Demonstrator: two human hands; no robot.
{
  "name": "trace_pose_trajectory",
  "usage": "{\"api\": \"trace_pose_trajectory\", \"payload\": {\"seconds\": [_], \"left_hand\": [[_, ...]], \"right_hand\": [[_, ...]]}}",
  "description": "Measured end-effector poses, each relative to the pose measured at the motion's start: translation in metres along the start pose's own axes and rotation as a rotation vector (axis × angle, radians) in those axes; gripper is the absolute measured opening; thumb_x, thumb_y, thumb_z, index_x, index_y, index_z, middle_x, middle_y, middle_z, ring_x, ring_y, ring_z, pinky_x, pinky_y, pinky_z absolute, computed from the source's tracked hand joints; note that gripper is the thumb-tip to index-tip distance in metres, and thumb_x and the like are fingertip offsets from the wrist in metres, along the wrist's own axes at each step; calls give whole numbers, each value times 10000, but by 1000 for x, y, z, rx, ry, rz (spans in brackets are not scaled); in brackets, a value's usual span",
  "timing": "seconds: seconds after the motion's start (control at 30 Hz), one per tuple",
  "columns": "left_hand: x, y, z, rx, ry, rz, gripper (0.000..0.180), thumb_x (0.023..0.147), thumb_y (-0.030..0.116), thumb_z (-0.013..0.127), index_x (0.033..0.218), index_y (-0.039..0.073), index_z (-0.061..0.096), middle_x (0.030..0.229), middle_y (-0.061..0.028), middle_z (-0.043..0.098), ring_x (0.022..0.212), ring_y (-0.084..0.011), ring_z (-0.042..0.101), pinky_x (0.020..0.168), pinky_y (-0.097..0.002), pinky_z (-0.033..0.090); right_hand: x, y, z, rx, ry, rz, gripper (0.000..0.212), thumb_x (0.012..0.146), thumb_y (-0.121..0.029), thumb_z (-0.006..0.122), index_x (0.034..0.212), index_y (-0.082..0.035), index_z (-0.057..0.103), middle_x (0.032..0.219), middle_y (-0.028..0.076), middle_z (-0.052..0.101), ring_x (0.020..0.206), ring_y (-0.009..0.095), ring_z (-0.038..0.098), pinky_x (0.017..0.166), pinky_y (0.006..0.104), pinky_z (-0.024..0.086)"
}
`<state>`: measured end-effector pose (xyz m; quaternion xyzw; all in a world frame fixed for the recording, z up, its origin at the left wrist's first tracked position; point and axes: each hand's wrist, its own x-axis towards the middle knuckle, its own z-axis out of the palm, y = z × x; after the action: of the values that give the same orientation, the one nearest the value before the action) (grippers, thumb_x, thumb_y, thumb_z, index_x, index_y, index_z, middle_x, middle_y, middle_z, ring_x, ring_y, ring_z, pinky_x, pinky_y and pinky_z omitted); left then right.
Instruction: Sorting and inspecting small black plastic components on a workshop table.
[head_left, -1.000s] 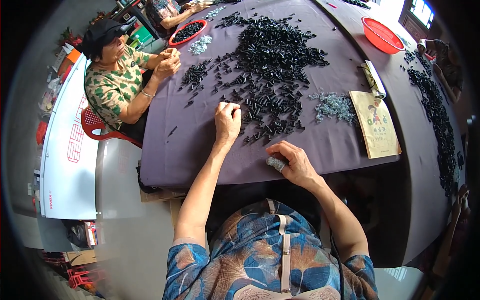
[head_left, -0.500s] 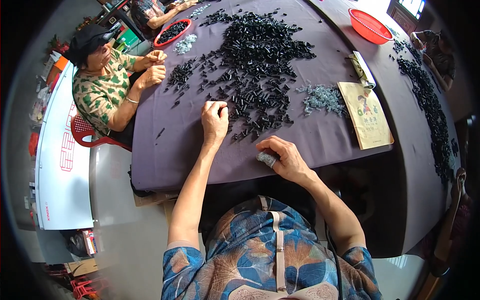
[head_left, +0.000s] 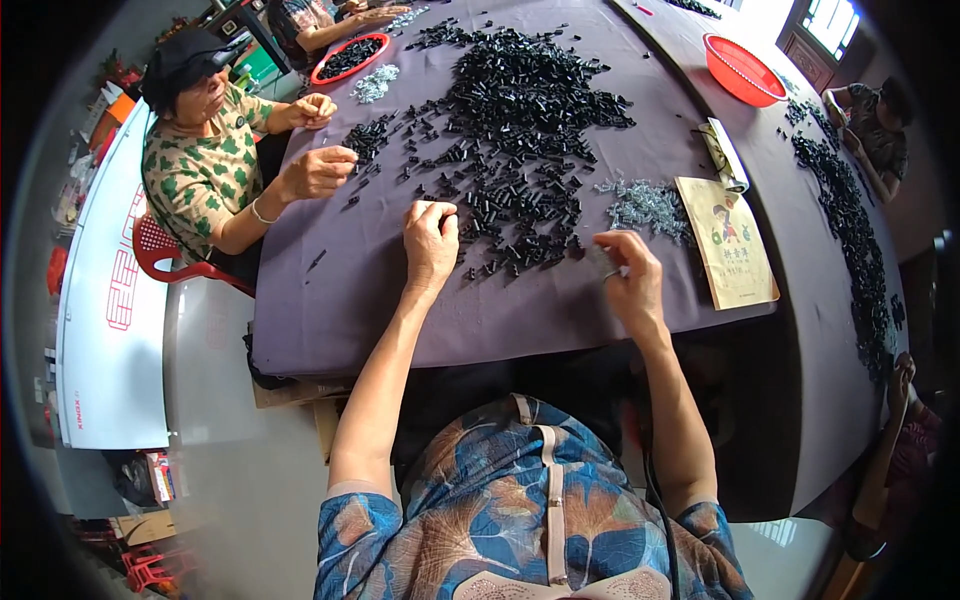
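The loose heap of small, clear, glassy-looking pieces [head_left: 645, 208] lay on the purple-grey, cloth-covered counter [head_left: 335, 285], at about one o'clock from the fingers of the bare right hand [head_left: 634, 284], the nearer hand; its long axis ran roughly ten to four o'clock. Black tubular pieces [head_left: 515, 212], axes mixed, lay at two o'clock from the bare left hand [head_left: 431, 245]. Both hands' fingers were curled; whether they gripped anything could not be told.

Two red containers [head_left: 742, 76] [head_left: 318, 76], one booklet [head_left: 735, 258], two foreground hands [head_left: 432, 240] [head_left: 634, 278]
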<state>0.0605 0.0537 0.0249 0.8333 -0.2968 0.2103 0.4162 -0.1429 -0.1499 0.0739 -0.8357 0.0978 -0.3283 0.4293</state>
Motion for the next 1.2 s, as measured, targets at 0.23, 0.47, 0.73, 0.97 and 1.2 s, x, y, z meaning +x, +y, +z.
{"api": "trace_pose_trajectory", "payload": {"seconds": [0.23, 0.47, 0.73, 0.97, 1.2], "left_hand": [[1, 0, -1, 11, 16, 4, 72, 755, 37, 647, 827, 46, 643, 878, -118, 597, 888, -312, 563, 817, -407, 460], [0, 1, 4, 16, 36, 62, 88, 750, 34, 653, 832, 57, 628, 870, -103, 582, 883, -313, 550, 815, -407, 451], [-1, 1, 1, 34, 24, 48, 94, 752, 34, 651, 840, 56, 624, 884, -102, 577, 901, -307, 545, 819, -407, 454], [0, 3, 1, 45, -13, 31, 89, 769, 36, 641, 854, 53, 623, 894, -110, 578, 902, -308, 547, 831, -407, 451], [1, 4, 1, 56, 1, 39, 81, 770, 43, 645, 848, 53, 623, 890, -105, 578, 899, -308, 546, 829, -406, 450]], "right_hand": [[26, 39, -8, -550, 142, -70, 411, 679, -1, 640, 1077, -95, 605, 1212, 122, 525, 1156, 344, 456, 966, 434, 369], [52, 82, 3, -821, 75, -55, 509, 715, -161, 660, 1213, -156, 561, 1317, 143, 460, 1255, 367, 381, 1014, 522, 274], [50, 66, 6, -820, 39, -170, 340, 826, -222, 606, 1153, -129, 596, 1204, 87, 528, 1131, 290, 465, 916, 452, 329], [53, 50, 4, -759, 4, -183, 362, 807, -226, 629, 1154, -129, 598, 1203, 85, 526, 1124, 286, 474, 918, 445, 336], [59, 61, 9, -722, -19, -140, 360, 745, -144, 641, 1102, -120, 610, 1133, 91, 552, 1065, 292, 497, 866, 421, 385]]}}
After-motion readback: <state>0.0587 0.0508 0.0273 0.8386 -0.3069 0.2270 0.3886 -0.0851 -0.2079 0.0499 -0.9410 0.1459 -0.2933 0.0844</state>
